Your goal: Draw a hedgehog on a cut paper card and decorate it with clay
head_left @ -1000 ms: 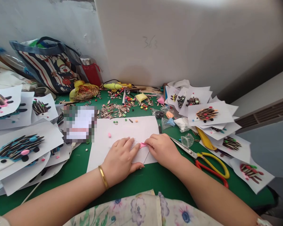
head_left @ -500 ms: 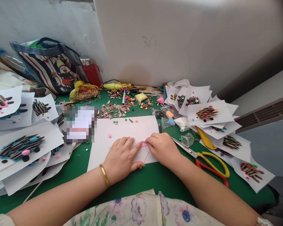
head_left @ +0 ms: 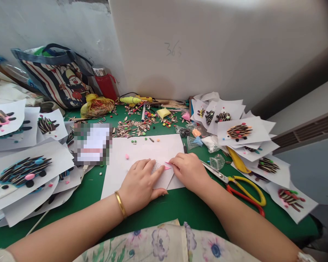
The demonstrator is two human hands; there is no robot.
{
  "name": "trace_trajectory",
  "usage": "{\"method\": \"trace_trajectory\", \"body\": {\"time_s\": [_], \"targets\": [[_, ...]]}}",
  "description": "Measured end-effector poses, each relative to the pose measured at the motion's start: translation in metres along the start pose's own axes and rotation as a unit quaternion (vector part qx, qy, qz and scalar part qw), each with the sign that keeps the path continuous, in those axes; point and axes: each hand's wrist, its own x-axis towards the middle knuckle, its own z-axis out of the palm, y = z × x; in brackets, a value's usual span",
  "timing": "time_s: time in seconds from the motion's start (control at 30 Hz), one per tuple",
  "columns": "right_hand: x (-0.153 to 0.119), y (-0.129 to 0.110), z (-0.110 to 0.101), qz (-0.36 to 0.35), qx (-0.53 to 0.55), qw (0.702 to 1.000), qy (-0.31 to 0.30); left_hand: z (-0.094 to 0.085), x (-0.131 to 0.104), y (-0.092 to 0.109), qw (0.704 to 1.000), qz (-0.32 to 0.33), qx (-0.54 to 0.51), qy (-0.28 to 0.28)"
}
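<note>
White paper [head_left: 114,174] lies on the green tabletop. My left hand [head_left: 142,180] rests flat on it with the fingers stretched out, partly covering a patch of grey pencil-like marks [head_left: 156,166]. By its index fingertip is a small flat piece of pink modelling clay [head_left: 167,167]. The bent, pressed-together fingers of my right hand [head_left: 188,170] are at the clay's right end, and a thin pink edge shows at their tips. A pink clay lump [head_left: 127,157] sits on the paper to the left. Along the paper's top edge are small green and orange balls and a seed.
Scissors [head_left: 246,189] and a pen [head_left: 185,148] lie to the right, near bagged clay [head_left: 198,141]. Stacked seed-hedgehog pictures stand left [head_left: 65,156] and right [head_left: 265,136]. Loose seeds [head_left: 131,127], a blurred phone [head_left: 93,143], a red bottle [head_left: 108,85] and a striped bag [head_left: 54,80] are behind.
My right fingertips have shifted slightly up and away from my left index finger, and more of the pink clay shows. My left hand has barely moved.
</note>
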Motion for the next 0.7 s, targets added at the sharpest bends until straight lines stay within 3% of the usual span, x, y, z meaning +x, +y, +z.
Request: {"method": "trace_trajectory", "body": {"time_s": [0.7], "targets": [[-0.0048, -0.0076, -0.0063, 0.012, -0.022, 0.998, -0.063, -0.0006, 0.0000, -0.0024, 1.000, 0.002, 0.002, 0.012]]}}
